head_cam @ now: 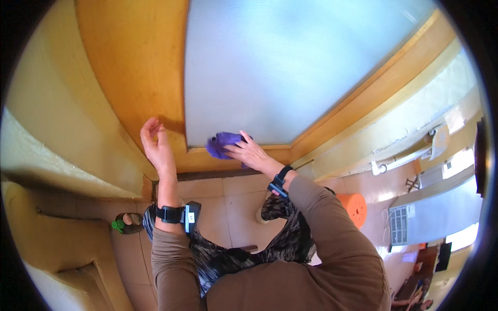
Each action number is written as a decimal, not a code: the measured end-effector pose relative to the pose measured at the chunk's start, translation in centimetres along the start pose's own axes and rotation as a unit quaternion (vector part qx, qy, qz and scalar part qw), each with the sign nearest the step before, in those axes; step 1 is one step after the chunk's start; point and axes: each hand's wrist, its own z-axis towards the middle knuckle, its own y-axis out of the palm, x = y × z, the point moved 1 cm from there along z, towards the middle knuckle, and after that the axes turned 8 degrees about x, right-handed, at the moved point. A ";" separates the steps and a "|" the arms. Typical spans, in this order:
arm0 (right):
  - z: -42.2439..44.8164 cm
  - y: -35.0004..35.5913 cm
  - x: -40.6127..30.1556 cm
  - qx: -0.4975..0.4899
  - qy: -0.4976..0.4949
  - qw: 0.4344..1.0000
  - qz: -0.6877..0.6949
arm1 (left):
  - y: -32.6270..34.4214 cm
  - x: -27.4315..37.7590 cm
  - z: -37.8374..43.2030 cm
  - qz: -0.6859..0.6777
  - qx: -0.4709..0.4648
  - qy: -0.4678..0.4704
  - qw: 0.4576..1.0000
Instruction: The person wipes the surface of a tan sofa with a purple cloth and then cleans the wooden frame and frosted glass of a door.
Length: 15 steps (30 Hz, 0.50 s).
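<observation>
My right hand point(253, 153) holds a bunched purple cloth point(222, 144) at the lower edge of a pale, frosted-looking panel point(264, 85). An orange-brown wooden frame point(136, 50) surrounds the panel's visible sides. In front of the frame's left part is my left hand point(157, 145), raised with its fingers half curled and a gap between thumb and fingers. Nothing shows in it, and its shadow falls on the wood. Whether it touches the frame is unclear. Each of my wrists wears a dark strap with a small device.
A bottle with a green cap point(126, 223) stands on the tiled floor point(206, 194) at left. To my right are an orange plastic stool point(353, 210) and a large white appliance with a grille point(428, 215). A white pipe point(404, 160) runs along the right wall.
</observation>
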 end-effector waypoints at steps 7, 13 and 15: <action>6.3 -8.9 5.8 0.094 -0.116 0.986 -0.079 | -0.3 0.5 0.2 0.010 0.025 -0.016 1.000; 22.6 -26.0 9.8 0.446 0.035 0.856 -0.259 | -0.8 1.0 0.5 0.033 0.018 0.000 0.999; 24.1 -27.4 11.3 0.529 0.040 0.815 -0.232 | 0.4 1.3 -0.3 0.027 0.005 -0.018 0.999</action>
